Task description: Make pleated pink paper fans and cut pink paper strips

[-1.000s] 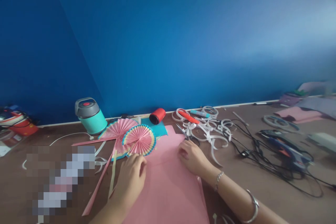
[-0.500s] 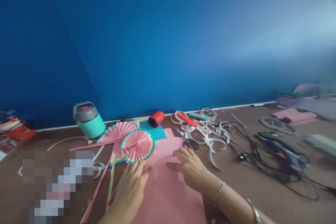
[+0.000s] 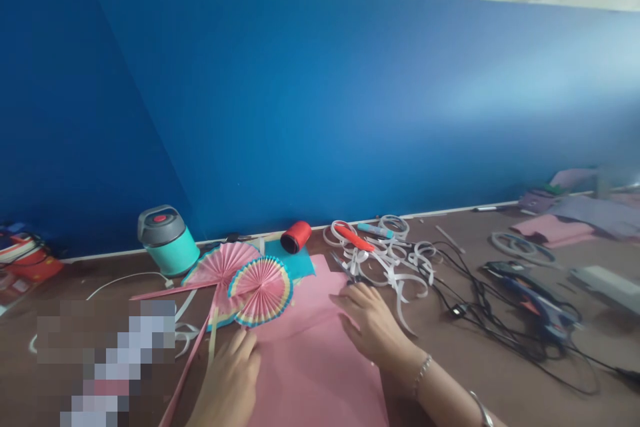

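Pink paper (image 3: 315, 380) lies in front of me, with an edge or crease running across it between my hands. My left hand (image 3: 233, 373) is at its left side, fingers together and closed at the paper's edge by a far corner. On the right side rests my right hand (image 3: 373, 320), fingers stretched forward and thumb apart, touching the paper. Just beyond my left fingertips sits a round pleated pink paper rosette (image 3: 263, 290) with a yellow and blue rim. It overlaps a larger pleated pink fan (image 3: 225, 263). Scissors (image 3: 345, 267) lie partly hidden behind my right hand.
Curled white strips (image 3: 400, 273), a red-orange tool (image 3: 354, 237) and a red thread spool (image 3: 296, 237) lie behind. A turquoise container (image 3: 173, 250) stands left. Black cables (image 3: 480, 300) and a glue gun (image 3: 540, 313) lie right. A blue panel (image 3: 320, 113) closes the back.
My left hand has drawn back slightly towards me and left, away from the rosette. An edge or crease now shows across the pink paper. The view has tilted up a little.
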